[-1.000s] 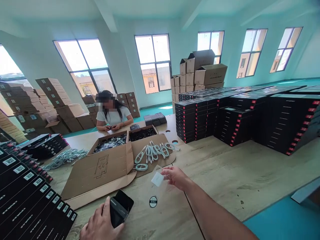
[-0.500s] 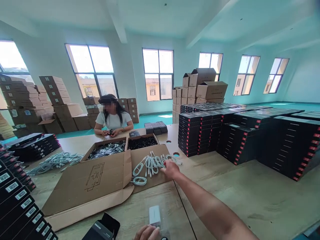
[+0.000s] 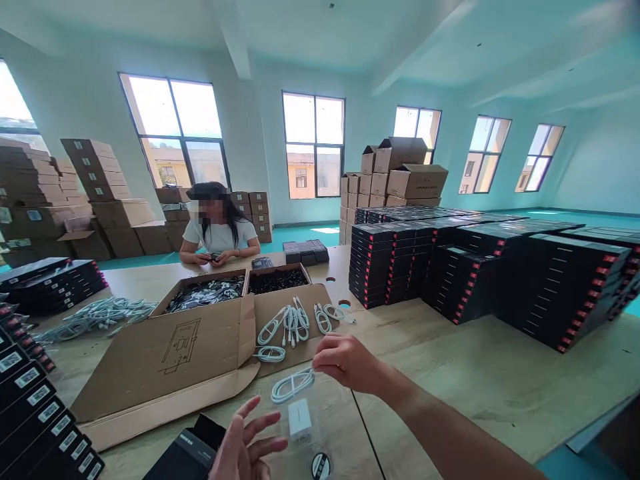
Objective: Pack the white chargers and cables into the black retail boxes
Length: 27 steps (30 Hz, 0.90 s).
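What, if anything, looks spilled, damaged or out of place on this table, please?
Nothing looks clearly spilled or damaged. The main untidy spot is the heap of white cables beside the opened cardboard: it lies jumbled, whereas the cable in the right hand is neatly coiled.

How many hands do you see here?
4. The left hand is open beside the charger; the right hand pinches a coiled cable. Across the table, the co-worker's right hand and co-worker's left hand are at a small dark thing. No others show.
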{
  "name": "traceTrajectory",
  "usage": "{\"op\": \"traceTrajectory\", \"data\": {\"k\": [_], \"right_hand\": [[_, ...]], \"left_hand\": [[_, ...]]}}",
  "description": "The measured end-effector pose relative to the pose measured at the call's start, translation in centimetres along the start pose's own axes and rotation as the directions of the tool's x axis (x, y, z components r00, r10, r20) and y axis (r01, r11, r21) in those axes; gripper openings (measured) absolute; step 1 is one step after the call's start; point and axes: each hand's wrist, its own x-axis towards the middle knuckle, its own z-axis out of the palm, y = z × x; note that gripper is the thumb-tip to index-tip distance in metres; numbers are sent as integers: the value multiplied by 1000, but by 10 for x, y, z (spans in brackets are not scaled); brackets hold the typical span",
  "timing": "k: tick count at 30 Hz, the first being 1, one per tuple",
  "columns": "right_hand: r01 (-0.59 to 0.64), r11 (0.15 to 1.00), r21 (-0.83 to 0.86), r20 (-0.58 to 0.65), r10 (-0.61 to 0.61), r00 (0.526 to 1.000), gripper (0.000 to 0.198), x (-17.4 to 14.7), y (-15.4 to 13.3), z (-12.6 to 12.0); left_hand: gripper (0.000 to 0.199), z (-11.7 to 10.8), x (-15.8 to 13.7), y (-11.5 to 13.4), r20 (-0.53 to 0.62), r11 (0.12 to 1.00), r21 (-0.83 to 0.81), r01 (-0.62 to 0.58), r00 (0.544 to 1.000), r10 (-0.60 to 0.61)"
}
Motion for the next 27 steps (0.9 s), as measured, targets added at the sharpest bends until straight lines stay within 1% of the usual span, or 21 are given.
{"op": "traceTrajectory", "data": {"k": [1,2,3,4,5,6,7,8,9,11,13,14,15,16,18,21,24,27], "right_hand": [[116,993,-12,24,-116,993,25,-4,-14,-1],[182,983,-15,24,-181,983,27,-8,-25,-1],[172,985,-3,-21,-172,985,25,-12,-34,0],[96,995,38,-106,-91,990,19,-15,-41,3],[-26,992,123,-203,51,978,18,-19,-47,8],[-159,954,255,-275,229,934,31,-23,-51,14],[-267,874,405,-292,401,868,46,-26,-54,21],[-334,774,539,-256,528,810,58,-30,-57,28],[-364,675,641,-186,597,780,62,-32,-59,36],[-365,522,771,-59,630,774,50,-35,-65,49],[-352,415,839,-2,650,760,39,-34,-70,56],[-351,376,857,15,663,748,36,-32,-72,56],[-354,355,865,27,672,740,34,-31,-73,55],[-363,355,862,34,672,739,32,-30,-74,53],[-378,386,842,38,656,754,31,-28,-75,48],[-385,416,824,38,638,769,39,-30,-73,44],[-379,421,824,39,625,779,45,-33,-71,46],[-357,425,832,40,595,802,45,-33,-73,46]], "left_hand": [[75,9,-3,12,117,988,31,149,981,-152],[72,17,-5,21,192,975,84,207,957,-219],[68,25,-7,27,226,973,115,201,948,-222],[63,32,-9,30,235,977,132,170,952,-197],[60,38,-11,30,214,985,120,120,966,-143],[59,42,-13,29,179,993,100,67,980,-84],[57,44,-15,26,145,996,88,20,989,-33],[57,46,-17,22,119,996,88,-26,993,15],[56,48,-20,18,110,992,101,-69,992,58],[56,49,-25,12,139,979,148,-141,983,120],[54,51,-29,10,182,972,172,-161,975,130],[51,51,-32,10,196,975,170,-145,974,111],[49,51,-33,11,206,981,159,-113,975,78],[47,51,-35,11,214,988,139,-70,976,39],[45,50,-37,13,245,995,93,29,968,-51],[43,49,-42,14,292,989,49,139,945,-147],[38,51,-48,15,306,986,5,166,939,-160],[41,53,-51,15,345,980,-41,196,923,-170]]}}
